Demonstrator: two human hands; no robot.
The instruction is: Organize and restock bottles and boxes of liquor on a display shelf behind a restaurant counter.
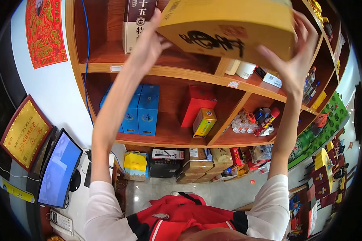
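Note:
Both of my arms reach up to a large yellow-brown cardboard box (229, 30) at the top of the view, which bears black brush writing. My right hand (292, 57) grips the box's right end, thumb on the near face and fingers round the side. My left hand (152, 42) is at the box's left end, its fingertips by the lower corner; whether it bears on the box is hard to tell. Behind my left hand, a tall white and dark carton (131, 33) stands on the upper shelf of a wooden shelf unit (175, 72).
Blue boxes (147, 111), a red box (196, 105) and a small yellow box (204, 122) stand on the shelf below. Cartons (199, 165) sit on the floor under it. At the left are a monitor (60, 168) and a desk phone (61, 221). A blue cable (87, 60) hangs down the shelf's left side.

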